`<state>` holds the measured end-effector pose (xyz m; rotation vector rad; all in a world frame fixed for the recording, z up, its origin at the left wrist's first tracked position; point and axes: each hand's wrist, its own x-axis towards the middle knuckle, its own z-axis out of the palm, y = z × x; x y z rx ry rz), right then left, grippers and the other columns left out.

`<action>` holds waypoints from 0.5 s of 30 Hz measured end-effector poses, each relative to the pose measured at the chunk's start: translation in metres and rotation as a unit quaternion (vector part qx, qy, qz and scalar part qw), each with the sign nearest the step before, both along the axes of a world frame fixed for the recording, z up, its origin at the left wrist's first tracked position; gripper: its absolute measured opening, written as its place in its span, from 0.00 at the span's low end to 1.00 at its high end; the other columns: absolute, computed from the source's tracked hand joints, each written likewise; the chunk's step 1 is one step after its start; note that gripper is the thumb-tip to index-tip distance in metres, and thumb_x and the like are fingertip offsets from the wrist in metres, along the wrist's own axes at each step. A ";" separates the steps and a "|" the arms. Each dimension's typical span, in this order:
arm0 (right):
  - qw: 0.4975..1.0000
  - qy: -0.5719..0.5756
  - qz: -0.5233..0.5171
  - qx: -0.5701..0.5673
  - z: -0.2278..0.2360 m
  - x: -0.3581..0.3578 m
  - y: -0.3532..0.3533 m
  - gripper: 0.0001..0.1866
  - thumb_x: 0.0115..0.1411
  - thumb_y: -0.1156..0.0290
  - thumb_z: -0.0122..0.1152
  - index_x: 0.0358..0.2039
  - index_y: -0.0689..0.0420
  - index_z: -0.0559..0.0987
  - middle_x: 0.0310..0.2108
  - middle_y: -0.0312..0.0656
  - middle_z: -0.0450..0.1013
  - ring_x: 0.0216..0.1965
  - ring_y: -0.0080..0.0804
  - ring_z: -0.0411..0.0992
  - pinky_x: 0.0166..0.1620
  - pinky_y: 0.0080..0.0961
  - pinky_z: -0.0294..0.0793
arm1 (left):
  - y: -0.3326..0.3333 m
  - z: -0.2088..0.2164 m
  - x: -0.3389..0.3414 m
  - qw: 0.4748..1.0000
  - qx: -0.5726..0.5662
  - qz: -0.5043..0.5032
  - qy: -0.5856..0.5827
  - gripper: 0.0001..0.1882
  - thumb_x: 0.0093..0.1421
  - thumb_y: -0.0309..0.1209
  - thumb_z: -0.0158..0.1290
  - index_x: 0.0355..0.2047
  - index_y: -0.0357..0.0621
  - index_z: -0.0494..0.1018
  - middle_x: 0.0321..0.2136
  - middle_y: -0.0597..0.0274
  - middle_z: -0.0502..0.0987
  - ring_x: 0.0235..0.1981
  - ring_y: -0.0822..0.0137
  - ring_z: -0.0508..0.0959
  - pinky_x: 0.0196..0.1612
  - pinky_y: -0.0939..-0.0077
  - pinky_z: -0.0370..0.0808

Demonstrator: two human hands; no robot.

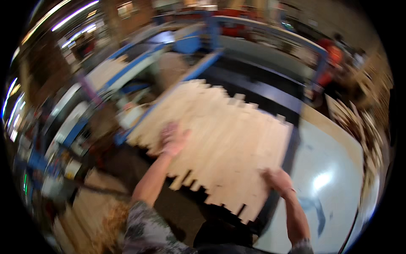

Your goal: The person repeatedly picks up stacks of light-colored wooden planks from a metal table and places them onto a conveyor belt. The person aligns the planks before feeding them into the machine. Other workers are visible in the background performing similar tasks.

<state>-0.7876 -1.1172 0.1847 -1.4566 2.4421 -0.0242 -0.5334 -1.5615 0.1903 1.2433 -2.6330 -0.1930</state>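
Observation:
A broad layer of pale wooden strips [224,135], side by side with uneven ends, lies across a dark machine bed [249,78] in front of me. My left hand [174,139] rests open on the left part of the strips, fingers spread over their top. At the near right edge of the layer, my right hand [277,180] is closed around the outermost strip; motion blur softens its fingers, and their undersides are hidden.
A blue frame bar [270,29] spans the bed's far end. To the right is a shiny pale tabletop [325,169], with a heap of thin wood offcuts [359,131] beyond it. More boards [93,207] and shavings lie at lower left. Other machinery [127,72] stands at far left.

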 end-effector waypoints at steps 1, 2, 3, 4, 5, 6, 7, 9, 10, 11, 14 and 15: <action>0.996 -0.049 -0.066 0.045 0.042 0.031 -0.008 0.14 0.71 0.57 0.54 0.43 0.51 0.83 0.35 0.48 0.83 0.37 0.49 0.84 0.36 0.46 0.85 | 0.019 -0.015 0.011 0.997 -0.034 -0.020 0.059 0.42 0.69 0.56 0.55 0.70 0.36 0.65 0.71 0.37 0.64 0.74 0.40 0.61 0.76 0.49 0.55; 0.989 -0.107 -0.076 0.075 0.088 0.034 -0.006 0.17 0.71 0.53 0.53 0.45 0.51 0.83 0.39 0.50 0.84 0.40 0.52 0.84 0.40 0.46 0.85 | 0.052 -0.014 0.002 0.977 0.073 -0.028 0.197 0.38 0.70 0.46 0.57 0.72 0.35 0.63 0.71 0.37 0.65 0.74 0.43 0.60 0.76 0.53 0.57; 0.979 -0.173 -0.109 0.004 0.063 0.033 0.009 0.20 0.71 0.50 0.54 0.50 0.50 0.84 0.42 0.53 0.84 0.45 0.53 0.83 0.46 0.48 0.83 | 0.089 -0.012 -0.025 0.918 0.183 -0.053 0.347 0.35 0.71 0.35 0.58 0.73 0.34 0.61 0.71 0.38 0.65 0.75 0.46 0.60 0.76 0.57 0.59; 0.963 -0.219 -0.150 -0.051 0.036 0.030 0.027 0.21 0.71 0.50 0.55 0.50 0.52 0.82 0.42 0.53 0.83 0.45 0.53 0.82 0.47 0.48 0.82 | 0.111 -0.013 -0.042 0.910 0.178 -0.114 0.356 0.32 0.72 0.32 0.56 0.72 0.33 0.63 0.69 0.40 0.68 0.73 0.48 0.64 0.75 0.58 0.60; 0.947 -0.256 -0.169 -0.092 0.013 0.041 0.033 0.21 0.70 0.49 0.56 0.50 0.53 0.80 0.42 0.54 0.82 0.45 0.53 0.81 0.48 0.47 0.80 | 0.133 -0.012 -0.053 0.903 0.166 -0.169 0.359 0.29 0.73 0.29 0.53 0.71 0.32 0.65 0.68 0.43 0.70 0.70 0.50 0.68 0.75 0.60 0.61; 0.930 -0.289 -0.187 -0.129 -0.003 0.049 0.043 0.22 0.70 0.49 0.57 0.49 0.55 0.79 0.42 0.55 0.81 0.45 0.52 0.80 0.49 0.47 0.79 | 0.171 0.006 -0.067 0.827 0.300 -0.191 0.435 0.26 0.73 0.29 0.52 0.68 0.31 0.68 0.67 0.45 0.71 0.68 0.52 0.71 0.73 0.61 0.64; 0.912 -0.325 -0.189 -0.161 -0.012 0.058 0.057 0.23 0.69 0.49 0.58 0.49 0.57 0.77 0.42 0.55 0.80 0.45 0.52 0.79 0.50 0.46 0.77 | 0.210 0.031 -0.076 0.815 0.322 -0.225 0.426 0.24 0.75 0.32 0.49 0.66 0.29 0.70 0.65 0.46 0.74 0.65 0.55 0.74 0.70 0.62 0.69; 0.859 -0.449 -0.117 -0.217 -0.015 0.080 0.103 0.23 0.69 0.49 0.59 0.46 0.59 0.74 0.35 0.49 0.78 0.39 0.44 0.77 0.45 0.42 0.75 | 0.303 0.044 -0.082 0.745 0.427 -0.234 0.455 0.23 0.77 0.36 0.47 0.62 0.29 0.74 0.62 0.47 0.76 0.62 0.56 0.77 0.68 0.61 0.72; 0.804 -0.525 -0.108 -0.256 -0.006 0.096 0.131 0.20 0.69 0.52 0.60 0.44 0.57 0.74 0.30 0.42 0.74 0.33 0.33 0.72 0.38 0.36 0.74 | 0.330 0.032 -0.089 0.686 0.484 -0.307 0.447 0.23 0.77 0.38 0.48 0.60 0.30 0.75 0.60 0.47 0.78 0.61 0.56 0.78 0.67 0.60 0.73; 0.779 -0.562 -0.114 -0.254 -0.009 0.106 0.167 0.17 0.70 0.54 0.61 0.44 0.56 0.75 0.28 0.35 0.69 0.30 0.25 0.67 0.34 0.30 0.71 | 0.364 0.023 -0.100 0.615 0.542 -0.370 0.436 0.24 0.77 0.40 0.49 0.59 0.30 0.76 0.58 0.48 0.80 0.59 0.56 0.79 0.66 0.59 0.74; 0.547 -0.744 -0.166 -0.346 0.000 0.143 0.309 0.20 0.72 0.59 0.60 0.56 0.59 0.77 0.31 0.33 0.70 0.30 0.20 0.66 0.30 0.23 0.68 | 0.501 0.010 -0.119 0.516 0.656 -0.403 0.375 0.26 0.74 0.48 0.54 0.55 0.33 0.78 0.49 0.50 0.84 0.53 0.56 0.83 0.61 0.58 0.78; 0.463 -0.776 -0.179 -0.390 -0.006 0.161 0.361 0.22 0.73 0.59 0.59 0.60 0.62 0.77 0.32 0.33 0.71 0.30 0.19 0.66 0.30 0.20 0.67 | 0.545 0.007 -0.123 0.483 0.691 -0.428 0.327 0.25 0.74 0.46 0.54 0.53 0.33 0.78 0.49 0.48 0.84 0.52 0.55 0.84 0.60 0.58 0.79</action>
